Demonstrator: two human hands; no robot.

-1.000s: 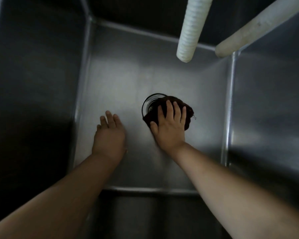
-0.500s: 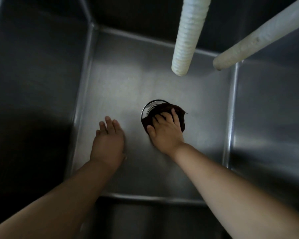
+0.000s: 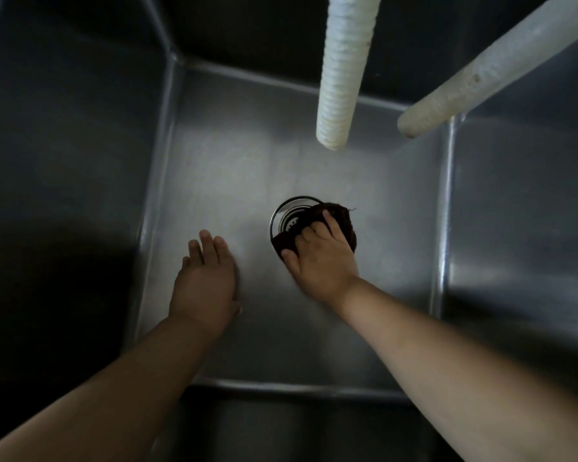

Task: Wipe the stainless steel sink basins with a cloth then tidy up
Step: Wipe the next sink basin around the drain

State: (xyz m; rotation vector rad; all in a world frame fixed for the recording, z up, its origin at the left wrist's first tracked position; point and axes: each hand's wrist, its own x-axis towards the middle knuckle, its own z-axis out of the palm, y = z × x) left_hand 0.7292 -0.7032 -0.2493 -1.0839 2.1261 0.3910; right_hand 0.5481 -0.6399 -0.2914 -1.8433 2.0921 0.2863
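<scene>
I look down into a deep stainless steel sink basin. My right hand grips a dark brown cloth with curled fingers, bunched over the right side of the round drain strainer in the basin floor. The strainer's left half shows; the cloth covers the rest. My left hand rests flat on the basin floor to the left of the drain, fingers straight and together, holding nothing.
Two whitish hoses hang into the basin from above: a ribbed hose over the drain and a smooth hose slanting in from the upper right. Steel walls close in on the left and right.
My right hand's fingers have curled from flat to gripping, bunching the cloth smaller and uncovering more of the strainer. The view has tilted so the hoses reach lower. My left hand has stayed put.
</scene>
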